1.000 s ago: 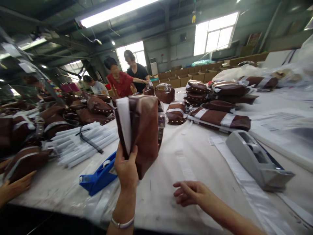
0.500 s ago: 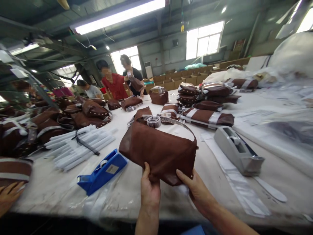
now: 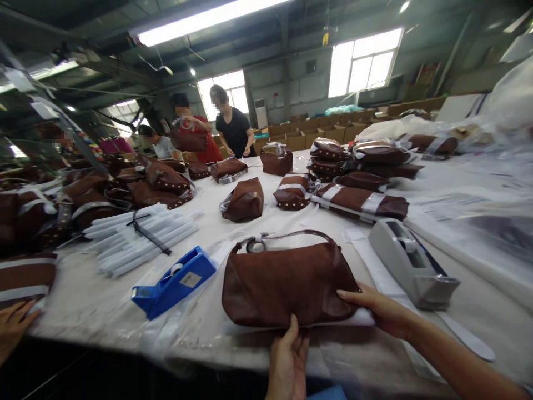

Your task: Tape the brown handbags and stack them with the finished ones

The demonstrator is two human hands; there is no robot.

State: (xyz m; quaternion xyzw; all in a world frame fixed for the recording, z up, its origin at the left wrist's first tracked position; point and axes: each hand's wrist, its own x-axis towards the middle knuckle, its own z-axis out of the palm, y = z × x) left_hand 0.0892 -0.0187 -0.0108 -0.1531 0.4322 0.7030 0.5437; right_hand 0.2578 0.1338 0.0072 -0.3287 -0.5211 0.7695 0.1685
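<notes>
A brown leather handbag (image 3: 287,283) with a thin strap lies flat on the white-covered table (image 3: 291,222) in front of me. My left hand (image 3: 287,355) grips its near bottom edge, thumb pressed on the leather. At the bag's lower right corner my right hand (image 3: 378,308) rests with fingers stretched out flat, over a white sheet (image 3: 358,318) showing under the bag.
A blue tape dispenser (image 3: 175,282) sits left of the bag, a grey one (image 3: 410,264) right. White rolled sheets (image 3: 137,239) lie at left. More brown bags (image 3: 358,183) are piled around. Another person's hand (image 3: 14,325) shows at far left. People stand at the far end.
The bag went from held upright in my left hand, to held in both hands, to lying flat on the table. My right hand came onto its corner.
</notes>
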